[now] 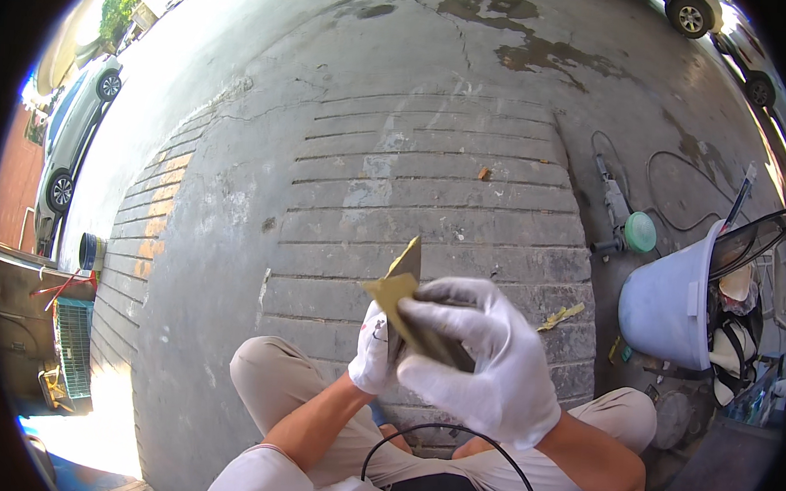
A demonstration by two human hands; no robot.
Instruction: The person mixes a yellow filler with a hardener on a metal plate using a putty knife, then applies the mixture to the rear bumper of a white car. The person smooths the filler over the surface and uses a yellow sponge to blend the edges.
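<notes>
Above the grooved concrete (pixel 431 194) in front of the person, the white-gloved right hand (pixel 502 367) grips a yellow-smeared front blade (pixel 431 340), which seems to cross a rear blade (pixel 408 260) at an angle. The step in hand looks like working one against the other, and the next move probably calls for a flat, steady angle. The left hand (pixel 370 351) has its fingers hidden behind, so its grip I cannot tell, and blur obscures where the blades meet.
</notes>
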